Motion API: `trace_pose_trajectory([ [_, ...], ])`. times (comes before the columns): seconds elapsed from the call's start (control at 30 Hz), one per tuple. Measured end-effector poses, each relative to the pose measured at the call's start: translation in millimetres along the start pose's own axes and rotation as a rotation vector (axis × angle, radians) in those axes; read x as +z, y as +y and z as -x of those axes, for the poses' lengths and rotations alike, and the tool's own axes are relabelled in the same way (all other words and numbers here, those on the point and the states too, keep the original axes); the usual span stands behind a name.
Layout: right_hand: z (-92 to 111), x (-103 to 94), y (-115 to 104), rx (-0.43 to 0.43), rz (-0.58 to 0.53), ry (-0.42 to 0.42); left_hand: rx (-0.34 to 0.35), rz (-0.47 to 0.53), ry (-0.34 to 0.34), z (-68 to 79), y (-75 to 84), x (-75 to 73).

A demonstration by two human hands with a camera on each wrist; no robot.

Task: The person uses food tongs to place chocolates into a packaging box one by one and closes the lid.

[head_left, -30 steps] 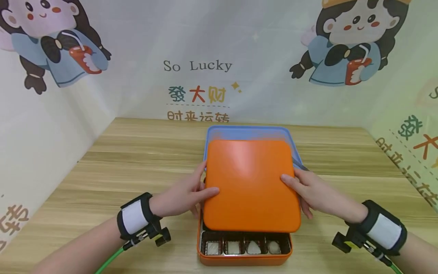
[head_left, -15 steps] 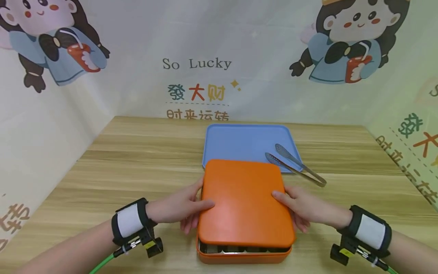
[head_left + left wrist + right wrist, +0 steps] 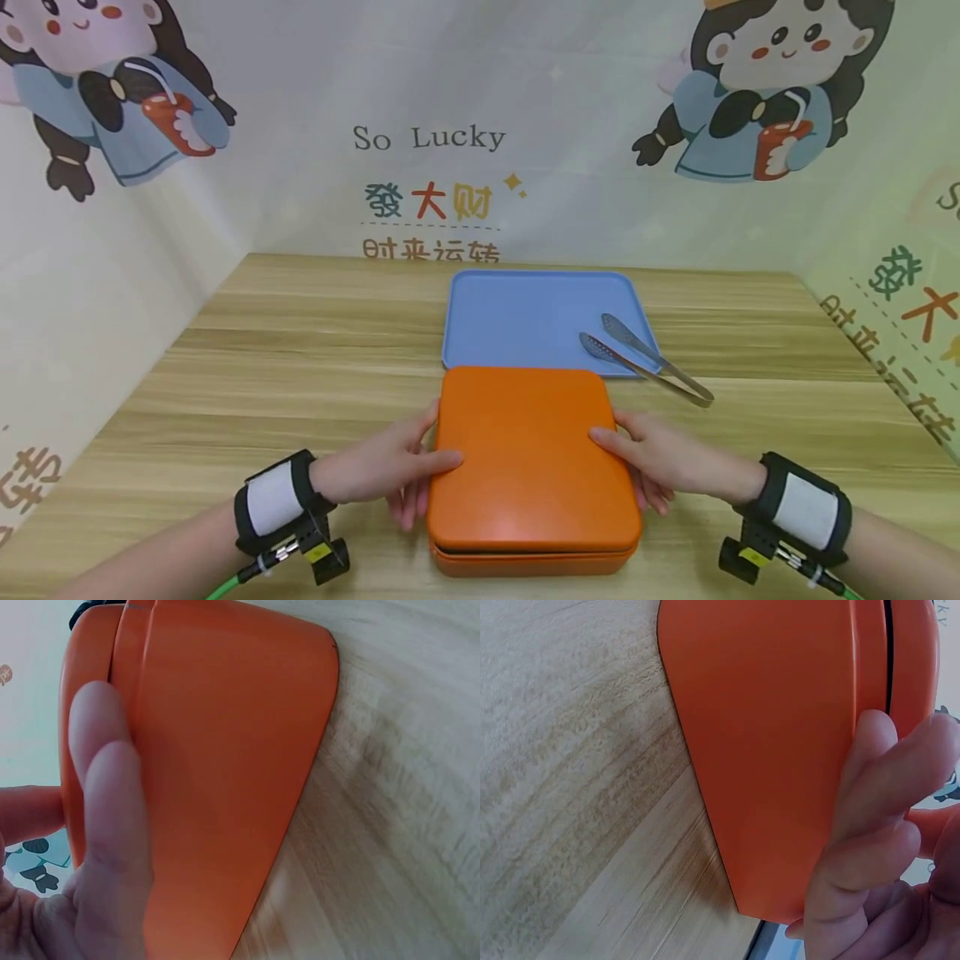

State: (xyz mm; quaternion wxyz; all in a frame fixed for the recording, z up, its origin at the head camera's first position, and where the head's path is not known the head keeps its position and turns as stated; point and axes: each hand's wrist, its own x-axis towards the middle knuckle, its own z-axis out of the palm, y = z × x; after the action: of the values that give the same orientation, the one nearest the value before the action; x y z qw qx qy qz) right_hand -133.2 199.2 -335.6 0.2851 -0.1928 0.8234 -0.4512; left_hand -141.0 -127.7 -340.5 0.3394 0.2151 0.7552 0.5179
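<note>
An orange lid (image 3: 532,458) lies over the top of a matching orange box (image 3: 534,567), nearly level with it. A thin dark gap shows between the two along the near edge, and the box's inside is hidden. My left hand (image 3: 401,465) grips the lid's left edge, thumb on top and fingers down the side. On the opposite edge my right hand (image 3: 660,454) holds it likewise. In the left wrist view, fingertips press at the seam above the box wall (image 3: 225,765). The right wrist view shows a narrow dark seam above the box wall (image 3: 772,750), with fingers beside it.
Just behind the box is a flat blue tray (image 3: 517,317). Metal tongs (image 3: 618,329) rest across its right front corner, handle end over the wooden table (image 3: 300,350). A printed curtain (image 3: 570,167) rises at the back and sides.
Both hands have brought the lid down and nearer, over the box. The filled compartments seen earlier at the front are covered, and the tray and tongs are uncovered.
</note>
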Motion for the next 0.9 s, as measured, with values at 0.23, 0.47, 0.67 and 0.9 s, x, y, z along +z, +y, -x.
trace_pose_trajectory([
  [0.23,3,2.9,2,0.003,-0.023,0.000,-0.022,0.012,-0.002,2.4,-3.2,1.8],
  [0.47,20,8.8,6,0.005,-0.035,-0.034,-0.045,0.040,-0.009,10.0,-11.4,11.0],
  [0.67,31,15.6,11,0.007,-0.083,-0.102,-0.070,0.075,-0.054,13.8,-16.4,14.3],
  [0.9,32,19.6,13,0.000,-0.091,-0.090,-0.087,0.085,-0.062,14.1,-18.3,14.5],
])
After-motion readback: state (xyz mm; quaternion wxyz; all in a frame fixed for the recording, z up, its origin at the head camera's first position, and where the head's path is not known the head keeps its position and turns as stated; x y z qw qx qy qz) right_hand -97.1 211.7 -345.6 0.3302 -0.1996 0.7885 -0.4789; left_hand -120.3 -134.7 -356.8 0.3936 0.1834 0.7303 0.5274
